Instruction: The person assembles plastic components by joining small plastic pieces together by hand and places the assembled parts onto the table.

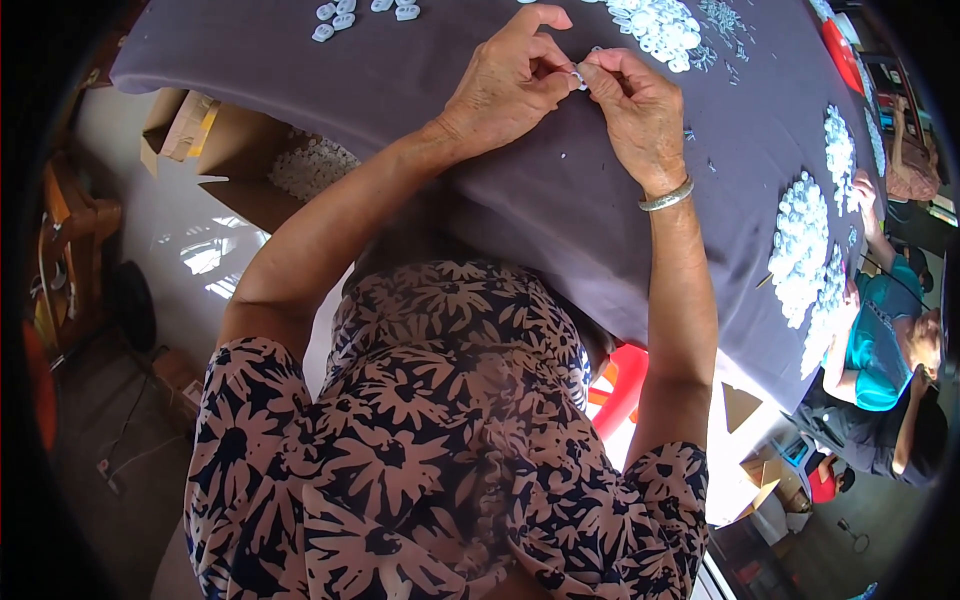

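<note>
Above the grey-covered table [560, 220], my left hand [508, 85] and my right hand [638, 115] meet, thumbs and forefingers pinched together. Between the fingertips is a small whitish plastic piece [578, 80], mostly hidden by them. Both hands are closed on it. A metal bangle [667, 195] circles my right wrist. Just beyond the right hand lies a pile of white plastic pieces [655, 32]. Small metal screws [725, 25] are scattered beside that pile. Several white pieces [341, 18] sit apart at the far left.
An open cardboard box [235, 140] left of the table holds many small white parts [312, 168]. More white pieces [800, 240] are heaped along the right side. There a person in a teal top [880, 330] reaches toward them. A red stool [625, 385] shows by the table's near edge.
</note>
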Motion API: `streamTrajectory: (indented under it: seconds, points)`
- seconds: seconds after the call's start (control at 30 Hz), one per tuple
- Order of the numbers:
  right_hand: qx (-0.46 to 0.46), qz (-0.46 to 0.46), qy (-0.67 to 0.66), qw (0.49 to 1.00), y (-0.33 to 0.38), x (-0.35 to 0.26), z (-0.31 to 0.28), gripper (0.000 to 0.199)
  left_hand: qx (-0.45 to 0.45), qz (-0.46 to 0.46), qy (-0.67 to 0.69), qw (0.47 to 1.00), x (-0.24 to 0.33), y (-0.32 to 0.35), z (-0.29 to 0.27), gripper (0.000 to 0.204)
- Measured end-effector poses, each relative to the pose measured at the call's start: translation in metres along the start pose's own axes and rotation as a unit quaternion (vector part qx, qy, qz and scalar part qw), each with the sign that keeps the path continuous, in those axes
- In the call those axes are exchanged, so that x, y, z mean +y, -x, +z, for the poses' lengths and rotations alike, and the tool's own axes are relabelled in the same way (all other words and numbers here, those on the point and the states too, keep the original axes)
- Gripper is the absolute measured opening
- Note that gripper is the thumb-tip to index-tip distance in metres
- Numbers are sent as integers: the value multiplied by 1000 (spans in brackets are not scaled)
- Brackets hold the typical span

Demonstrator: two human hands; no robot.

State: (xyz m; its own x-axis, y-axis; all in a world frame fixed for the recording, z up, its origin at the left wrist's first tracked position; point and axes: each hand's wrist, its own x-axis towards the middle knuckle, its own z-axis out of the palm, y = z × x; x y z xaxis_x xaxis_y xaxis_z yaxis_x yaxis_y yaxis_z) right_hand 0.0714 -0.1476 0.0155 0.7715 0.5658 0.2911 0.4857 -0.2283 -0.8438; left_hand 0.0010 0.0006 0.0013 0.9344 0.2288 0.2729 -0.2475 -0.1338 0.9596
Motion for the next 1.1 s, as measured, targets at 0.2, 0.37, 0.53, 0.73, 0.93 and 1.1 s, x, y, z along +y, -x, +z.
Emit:
streamTrajectory:
  seconds: [0.2,0.37,0.53,0.73,0.93,1.1]
  points:
    - [6,-13,75,997,0,-7,3,13,26,195,-80,977,-6,-1,-1,7]
    - [1,16,36,999,0,-4,0,15,-2,51,-70,996,6,0,-2,6]
    - [10,95,-43,994,-2,-15,-7,19,-12,-60,10,998,5,3,-3,28]
    - [60,59,-58,995,-4,7,-18,11,38,12,-18,999,-13,-5,-18,33]
    - [16,-171,190,967,-12,14,-8,14,74,-47,-11,996,-9,-7,-20,34]
    - [49,-165,267,948,-16,18,-12,13,75,-26,-16,997,-17,-9,-19,29]
